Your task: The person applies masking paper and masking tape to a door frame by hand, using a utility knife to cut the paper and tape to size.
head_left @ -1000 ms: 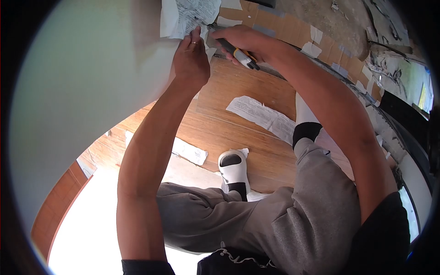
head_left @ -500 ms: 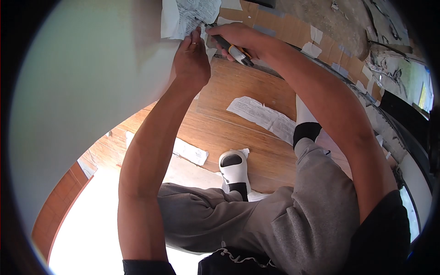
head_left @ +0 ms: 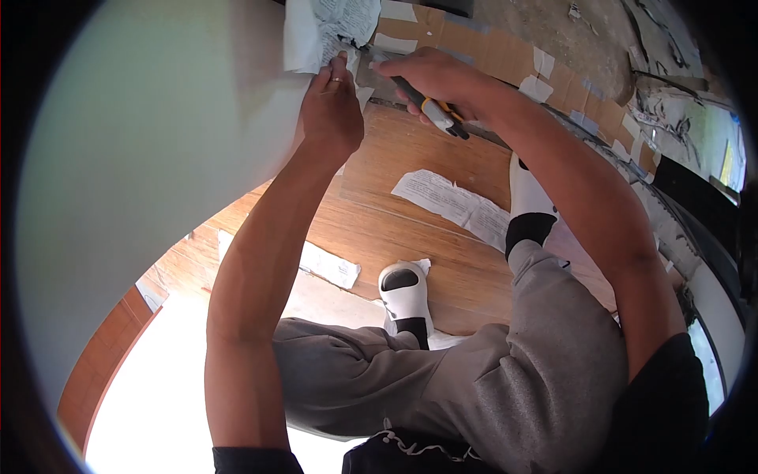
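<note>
My right hand [head_left: 442, 77] is closed around a utility knife [head_left: 437, 114] with a black, white and yellow handle. Its front end points up and left, toward a crumpled sheet of printed paper [head_left: 332, 24] at the top of the view. Just below that sheet is my left hand [head_left: 333, 110], a ring on one finger, with its fingers drawn together at the paper's lower edge. Small dark bits [head_left: 345, 40], too small to name, show just above the left fingertips. What the left fingers pinch is hidden.
A pale wall panel [head_left: 142, 118] fills the left side. Printed paper strips [head_left: 450, 197] lie on the wood-look floor [head_left: 379, 174] near my white shoes [head_left: 403, 292]. Taped cardboard [head_left: 497, 55] runs along the upper right, with rough ground and cables beyond it.
My right hand has drawn the knife back, down and to the right, away from the paper. The left hand stays almost in place, and the paper's left edge has shifted slightly.
</note>
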### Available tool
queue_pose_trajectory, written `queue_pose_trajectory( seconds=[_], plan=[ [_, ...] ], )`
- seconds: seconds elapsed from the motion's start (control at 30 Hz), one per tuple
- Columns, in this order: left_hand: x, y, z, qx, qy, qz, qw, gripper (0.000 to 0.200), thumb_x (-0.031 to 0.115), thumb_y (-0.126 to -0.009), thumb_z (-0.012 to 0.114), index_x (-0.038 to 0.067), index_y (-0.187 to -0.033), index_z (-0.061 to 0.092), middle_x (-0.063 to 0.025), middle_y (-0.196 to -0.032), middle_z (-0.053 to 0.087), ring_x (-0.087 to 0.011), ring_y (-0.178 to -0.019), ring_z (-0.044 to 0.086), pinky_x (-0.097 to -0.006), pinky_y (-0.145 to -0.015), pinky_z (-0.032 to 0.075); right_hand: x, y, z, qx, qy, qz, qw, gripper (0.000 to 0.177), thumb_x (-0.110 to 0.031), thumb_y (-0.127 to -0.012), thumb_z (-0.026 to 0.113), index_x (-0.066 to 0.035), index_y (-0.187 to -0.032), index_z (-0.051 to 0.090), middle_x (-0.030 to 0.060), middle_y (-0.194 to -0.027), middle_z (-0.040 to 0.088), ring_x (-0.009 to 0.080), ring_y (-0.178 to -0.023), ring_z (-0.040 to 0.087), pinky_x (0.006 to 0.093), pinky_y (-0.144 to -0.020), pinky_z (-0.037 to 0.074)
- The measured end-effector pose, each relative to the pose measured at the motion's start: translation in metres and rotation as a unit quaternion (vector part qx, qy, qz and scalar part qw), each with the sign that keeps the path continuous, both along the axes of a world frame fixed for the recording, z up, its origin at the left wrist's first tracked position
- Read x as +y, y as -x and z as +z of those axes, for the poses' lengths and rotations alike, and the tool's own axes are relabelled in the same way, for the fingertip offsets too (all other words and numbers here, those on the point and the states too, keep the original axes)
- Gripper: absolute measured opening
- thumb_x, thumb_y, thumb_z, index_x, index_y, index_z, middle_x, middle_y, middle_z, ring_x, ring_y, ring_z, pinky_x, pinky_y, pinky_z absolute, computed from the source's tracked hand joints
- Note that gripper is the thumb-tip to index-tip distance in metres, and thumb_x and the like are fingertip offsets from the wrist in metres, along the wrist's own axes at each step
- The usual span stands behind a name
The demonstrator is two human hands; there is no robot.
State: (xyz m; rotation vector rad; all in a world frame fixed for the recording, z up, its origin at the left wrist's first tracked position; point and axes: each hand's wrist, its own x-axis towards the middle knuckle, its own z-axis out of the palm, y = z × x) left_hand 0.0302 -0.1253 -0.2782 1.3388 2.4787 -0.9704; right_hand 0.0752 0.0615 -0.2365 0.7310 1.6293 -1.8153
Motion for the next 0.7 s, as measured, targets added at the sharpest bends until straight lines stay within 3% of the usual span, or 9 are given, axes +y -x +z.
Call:
queue_pose_trajectory(
  seconds=[0.1, 0.17, 0.2, 0.27, 0.3, 0.37, 0.4, 0.5, 0.7],
  plan=[
    [-0.002, 0.0, -0.001, -0.015, -0.01, 0.009, 1.0, 0.06, 0.019, -0.088, 0.056, -0.005, -0.142, 0.049, -0.0199, -0.157, 0.041, -0.023, -0.148, 0.031, -0.0355, -0.119, 0.021, 0.004, 0.001, 0.003, 0.023, -0.007, 0.075, 0.997, 0.047, -0.047, -0.098, 0.06, -0.004, -0.08, 0.061, 0.0067, -0.058, 0.058, 0.0151, -0.044, 0.055, 0.0307, -0.041, 0.043],
    [-0.004, -0.003, -0.004, 0.007, -0.137, 0.009, 0.991, 0.05, 0.024, -0.092, 0.055, -0.003, -0.133, 0.06, -0.0189, -0.15, 0.05, -0.0249, -0.146, 0.032, -0.0351, -0.118, 0.022, 0.005, 0.003, 0.006, 0.013, 0.025, 0.081, 0.996, 0.048, -0.047, -0.098, 0.06, -0.004, -0.079, 0.061, 0.0067, -0.058, 0.058, 0.0156, -0.044, 0.055, 0.0316, -0.041, 0.043],
    [-0.003, -0.004, -0.001, 0.007, -0.14, 0.004, 0.99, 0.05, 0.024, -0.092, 0.055, -0.003, -0.133, 0.06, -0.0189, -0.15, 0.05, -0.0249, -0.146, 0.032, -0.0351, -0.118, 0.022, 0.006, 0.004, 0.009, 0.014, 0.022, 0.077, 0.997, 0.048, -0.047, -0.098, 0.06, -0.004, -0.079, 0.061, 0.0067, -0.058, 0.058, 0.0156, -0.044, 0.055, 0.0316, -0.041, 0.043],
    [-0.001, -0.006, 0.01, -0.043, -0.199, 0.03, 0.979, 0.04, 0.017, -0.09, 0.058, -0.003, -0.123, 0.063, -0.0202, -0.142, 0.055, -0.0291, -0.14, 0.043, -0.041, -0.112, 0.034, 0.007, 0.005, 0.015, 0.02, 0.046, 0.061, 0.997, 0.045, -0.045, -0.1, 0.059, -0.003, -0.082, 0.062, 0.0065, -0.057, 0.057, 0.0151, -0.043, 0.055, 0.0305, -0.041, 0.043],
    [0.005, -0.004, 0.022, -0.042, -0.199, 0.03, 0.979, 0.04, 0.017, -0.09, 0.058, -0.003, -0.123, 0.063, -0.0202, -0.142, 0.055, -0.0291, -0.14, 0.043, -0.041, -0.112, 0.034, 0.007, 0.007, 0.016, 0.022, 0.046, 0.061, 0.997, 0.045, -0.045, -0.1, 0.059, -0.003, -0.082, 0.062, 0.0065, -0.057, 0.057, 0.0151, -0.043, 0.055, 0.0305, -0.041, 0.043],
    [0.015, 0.002, 0.043, -0.21, -0.295, 0.182, 0.914, 0.03, 0.004, -0.085, 0.059, -0.007, -0.113, 0.06, -0.0261, -0.131, 0.06, -0.038, -0.125, 0.056, -0.0475, -0.1, 0.046, 0.005, 0.012, 0.018, 0.012, 0.05, 0.042, 0.998, 0.041, -0.042, -0.101, 0.058, -0.003, -0.089, 0.062, 0.0053, -0.058, 0.056, 0.0136, -0.044, 0.054, 0.0292, -0.041, 0.044],
    [0.013, 0.005, 0.045, -0.207, -0.294, 0.18, 0.916, 0.03, 0.004, -0.085, 0.059, -0.007, -0.113, 0.06, -0.0261, -0.131, 0.06, -0.038, -0.125, 0.056, -0.0475, -0.1, 0.046, 0.005, 0.014, 0.018, 0.016, 0.051, 0.04, 0.998, 0.041, -0.042, -0.101, 0.058, -0.003, -0.089, 0.062, 0.0053, -0.058, 0.056, 0.0136, -0.044, 0.054, 0.0292, -0.041, 0.044],
    [0.013, 0.013, 0.058, -0.23, -0.495, 0.309, 0.779, 0.047, -0.004, -0.084, 0.058, -0.012, -0.127, 0.04, -0.0353, -0.115, 0.062, -0.045, -0.102, 0.066, -0.0502, -0.089, 0.052, 0.003, 0.02, 0.018, 0.004, 0.087, 0.022, 0.996, 0.037, -0.038, -0.102, 0.058, -0.002, -0.095, 0.062, 0.004, -0.062, 0.056, 0.0119, -0.047, 0.054, 0.0278, -0.041, 0.045],
    [0.009, 0.007, 0.053, -0.218, -0.487, 0.293, 0.793, 0.056, 0.002, -0.087, 0.059, -0.014, -0.135, 0.034, -0.0363, -0.115, 0.063, -0.0452, -0.103, 0.067, -0.0498, -0.091, 0.052, -0.004, 0.02, 0.014, -0.006, 0.157, -0.013, 0.987, 0.035, -0.037, -0.102, 0.059, -0.002, -0.096, 0.061, 0.0025, -0.071, 0.057, 0.0101, -0.053, 0.055, 0.0262, -0.041, 0.046]
  ],
)
